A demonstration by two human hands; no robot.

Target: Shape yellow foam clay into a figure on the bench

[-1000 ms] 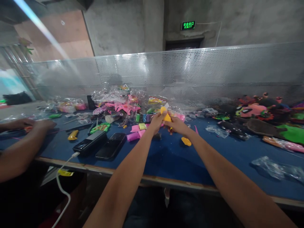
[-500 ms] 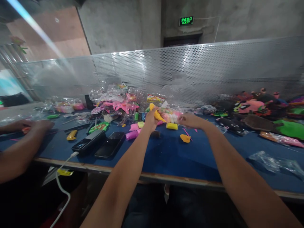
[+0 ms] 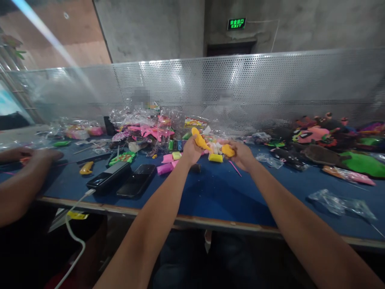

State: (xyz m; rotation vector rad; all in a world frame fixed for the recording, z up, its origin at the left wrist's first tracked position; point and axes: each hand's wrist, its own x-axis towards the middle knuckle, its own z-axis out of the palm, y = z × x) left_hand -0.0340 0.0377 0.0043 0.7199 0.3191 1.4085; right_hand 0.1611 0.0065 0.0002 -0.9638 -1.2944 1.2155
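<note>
My left hand [image 3: 191,151] is closed round a long yellow-orange piece [image 3: 199,139] whose rounded end points up. To its right, my right hand [image 3: 241,155] grips a smaller yellow-orange lump [image 3: 228,151] by its right side. Both hands are raised over the blue table, with a small gap between the two pieces. A yellow packet [image 3: 215,158] lies below and between the hands, and a thin pink stick [image 3: 235,168] is under my right hand. Pink and purple packets [image 3: 164,168] lie left of my left wrist.
A phone [image 3: 136,180] and a power bank [image 3: 108,176] with a white cable lie at the left. Another person's hands [image 3: 45,156] work further left. Plastic-wrapped pieces [image 3: 144,130] pile up behind; dark plush-like shapes [image 3: 319,154] and clear bags [image 3: 339,202] are at the right.
My right hand has taken hold of the smaller yellow-orange lump from the table and lifted it towards my left hand. The view has shifted slightly.
</note>
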